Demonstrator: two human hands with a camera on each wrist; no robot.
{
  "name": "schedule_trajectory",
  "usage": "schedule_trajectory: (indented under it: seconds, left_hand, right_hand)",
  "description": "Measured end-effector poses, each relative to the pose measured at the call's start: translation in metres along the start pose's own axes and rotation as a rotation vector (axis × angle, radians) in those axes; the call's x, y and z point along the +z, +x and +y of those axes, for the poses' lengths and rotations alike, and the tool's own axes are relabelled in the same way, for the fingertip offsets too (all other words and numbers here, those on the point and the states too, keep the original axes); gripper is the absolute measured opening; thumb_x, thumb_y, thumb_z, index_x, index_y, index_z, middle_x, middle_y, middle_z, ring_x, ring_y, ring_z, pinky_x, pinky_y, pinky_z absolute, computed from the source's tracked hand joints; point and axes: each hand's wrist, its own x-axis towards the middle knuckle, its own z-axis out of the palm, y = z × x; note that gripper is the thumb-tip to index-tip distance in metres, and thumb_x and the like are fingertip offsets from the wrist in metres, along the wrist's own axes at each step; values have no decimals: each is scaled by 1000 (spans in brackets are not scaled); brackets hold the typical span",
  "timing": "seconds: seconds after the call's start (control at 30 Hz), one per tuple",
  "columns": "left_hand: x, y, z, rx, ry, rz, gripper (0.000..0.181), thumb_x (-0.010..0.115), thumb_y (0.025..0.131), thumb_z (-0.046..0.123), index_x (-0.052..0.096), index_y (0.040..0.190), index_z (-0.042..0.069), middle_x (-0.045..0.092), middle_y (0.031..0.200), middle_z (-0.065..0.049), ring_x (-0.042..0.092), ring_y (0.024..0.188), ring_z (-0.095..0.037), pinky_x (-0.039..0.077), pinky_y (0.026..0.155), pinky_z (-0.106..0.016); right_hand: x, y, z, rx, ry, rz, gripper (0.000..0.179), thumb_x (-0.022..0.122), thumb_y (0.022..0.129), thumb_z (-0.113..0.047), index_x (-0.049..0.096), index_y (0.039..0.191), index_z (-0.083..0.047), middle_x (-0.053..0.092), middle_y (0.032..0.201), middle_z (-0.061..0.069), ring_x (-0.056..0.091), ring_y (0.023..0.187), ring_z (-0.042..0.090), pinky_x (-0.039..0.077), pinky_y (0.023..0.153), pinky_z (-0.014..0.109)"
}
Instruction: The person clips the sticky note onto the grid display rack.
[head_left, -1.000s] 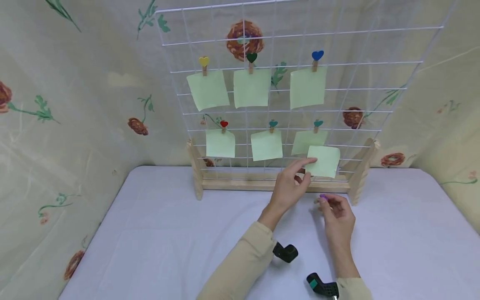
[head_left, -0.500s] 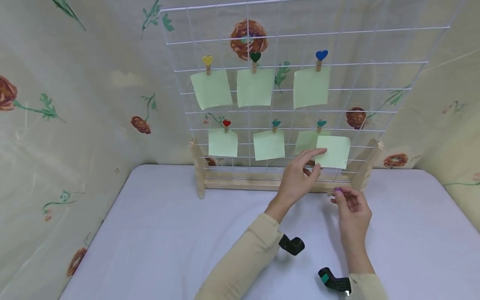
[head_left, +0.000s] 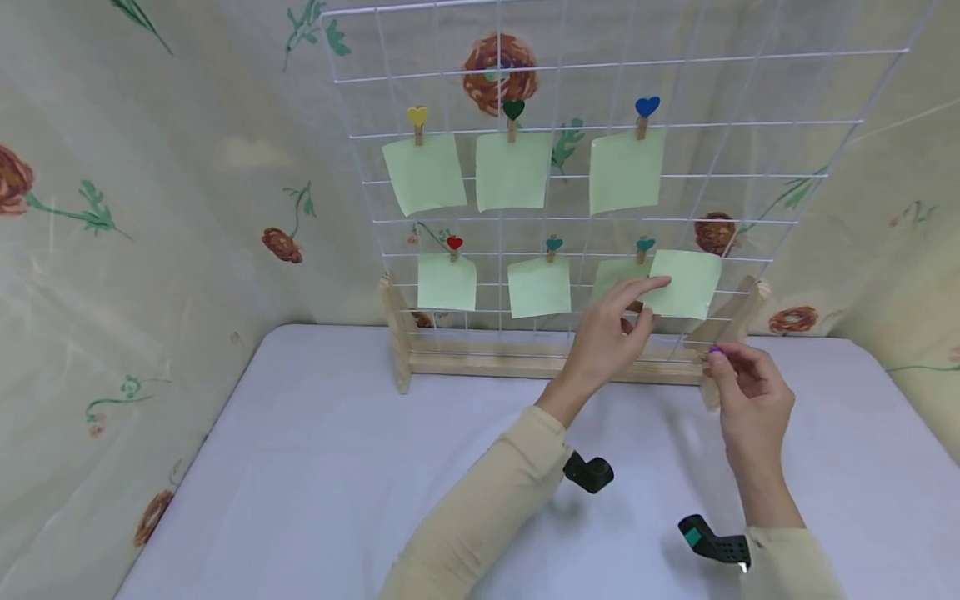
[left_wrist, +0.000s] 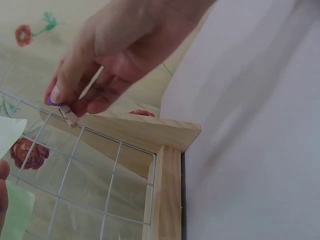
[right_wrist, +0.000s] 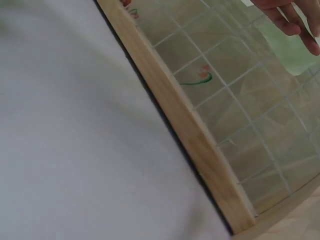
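In the head view my left hand (head_left: 611, 333) pinches a pale green sticky note (head_left: 684, 285) by its left edge, index finger across its front. The note overlaps the lower right hanging note (head_left: 617, 273) in this view. My right hand (head_left: 756, 400) holds a small wooden clothespin with a purple top (head_left: 715, 350), low by the right end of the white wire grid (head_left: 525, 65). The left wrist view shows the clothespin (left_wrist: 69, 116) between thumb and fingers, close to the grid wires. In the right wrist view, left-hand fingers (right_wrist: 295, 20) show at the top right.
Several green notes (head_left: 513, 171) hang from the grid on heart-topped clothespins, such as the yellow one (head_left: 417, 117) and blue one (head_left: 647, 108). A wooden stand (head_left: 487, 358) holds the grid on the white table (head_left: 315, 467). Black wrist cameras (head_left: 588, 472) stick out from both sleeves.
My left hand has carried the sticky note up and to the right. My right hand, with the clothespin, has also moved right and upward towards the grid.
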Motion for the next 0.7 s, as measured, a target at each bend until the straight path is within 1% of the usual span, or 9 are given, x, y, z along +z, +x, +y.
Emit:
schedule_trajectory:
  seconds: [0.07,0.13,0.27,0.33,0.4,0.43,0.57,0.7]
  left_hand:
    - [0,3,1,8,14,-1,39,51,94,6,54,131,17,57,130,1,58,85,-4,43,63,-3]
    - [0,5,2,18,27,-4,40,50,94,5,54,132,17,56,131,1,58,85,-4,43,62,-3]
    - [1,9,5,25,44,-2,40,50,94,5,54,132,17,56,131,2,55,81,-3,41,61,-3]
    - [2,11,7,24,46,-2,40,50,94,5,53,132,17,56,131,2,55,81,-3,41,60,-3]
    - [1,12,8,22,46,1,40,50,94,6,53,132,17,56,130,2,54,81,-3,40,59,-3]
    - [1,13,9,21,43,1,40,49,94,6,53,132,17,56,130,2,54,82,-3,40,58,-4]
    - [-1,18,13,17,37,4,39,49,95,7,53,133,17,56,131,1,54,84,-4,40,56,-5]
    - [-4,24,16,21,47,18,39,48,95,7,53,132,17,56,131,1,52,82,-4,39,55,-5]
  right_hand:
    - [-1,5,-6,-12,-1,-7,26,64,85,3,61,110,9,64,96,4,63,79,9,51,72,11]
    - [-2,11,-11,-20,-39,-15,27,64,85,3,61,112,7,64,97,3,62,80,8,51,74,10]
    - [-2,22,-21,-37,-180,-43,28,63,86,0,62,114,5,66,97,-3,62,81,4,50,77,8]
    - [-2,27,-27,-60,-251,-63,27,62,87,0,62,115,4,65,99,-6,63,83,3,49,79,8]
    - [-2,32,-33,-85,-298,-77,28,60,88,1,61,116,3,65,101,-7,63,86,2,48,80,7]
    - [-2,35,-36,-97,-302,-82,28,60,88,2,61,116,4,65,102,-7,63,87,3,48,81,7]
    - [1,44,-46,-154,-374,-105,28,61,88,0,62,116,2,63,104,-12,62,91,1,47,82,6]
    - [4,54,-55,-197,-400,-137,28,62,87,1,62,116,4,63,102,-15,62,91,1,47,81,6]
